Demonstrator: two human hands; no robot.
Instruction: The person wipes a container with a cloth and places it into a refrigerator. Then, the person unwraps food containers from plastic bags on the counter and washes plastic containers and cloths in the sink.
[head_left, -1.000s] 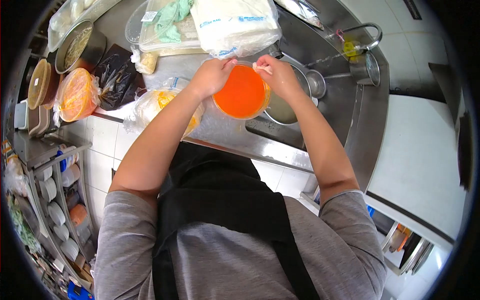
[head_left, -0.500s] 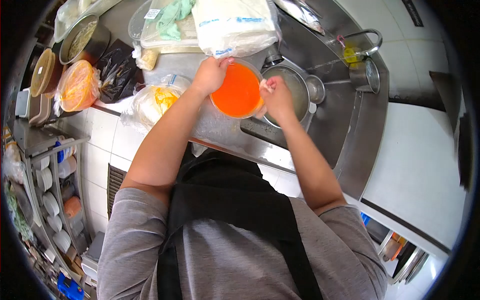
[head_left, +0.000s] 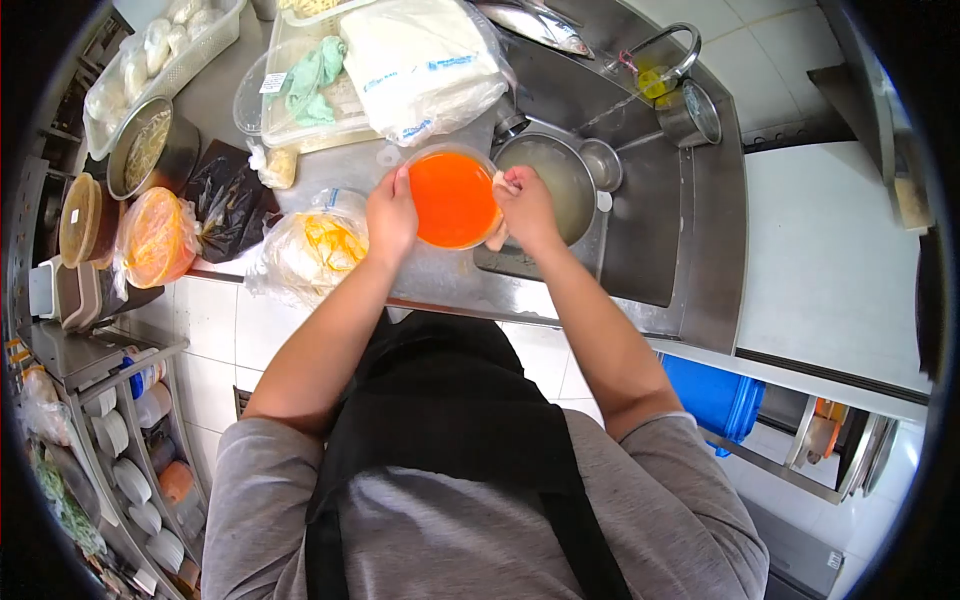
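Note:
My left hand [head_left: 392,217] grips the left side of a round, clear-rimmed tub [head_left: 454,200] with bright orange contents; I cannot tell whether these are liquid. At the tub's right edge, my right hand [head_left: 528,208] is closed on a pale, crumpled cloth [head_left: 497,236], which touches the rim. The tub is above the steel counter, just left of a large metal pot [head_left: 570,190] of cloudy liquid in the sink. Beside that pot is a small round metal ladle or pan [head_left: 601,165]. The fingers' undersides are hidden.
Water runs from the faucet [head_left: 690,45] near a metal saucepan [head_left: 690,115]. Fish [head_left: 540,25] lie at the sink's back edge. A bagged white bundle [head_left: 425,65], a green cloth [head_left: 316,82] and a plastic-wrapped bowl [head_left: 310,240] crowd the counter's left.
My left hand has shifted from the tub's far rim down to its left side. My right hand stays at the right rim with the cloth. The head view has shifted.

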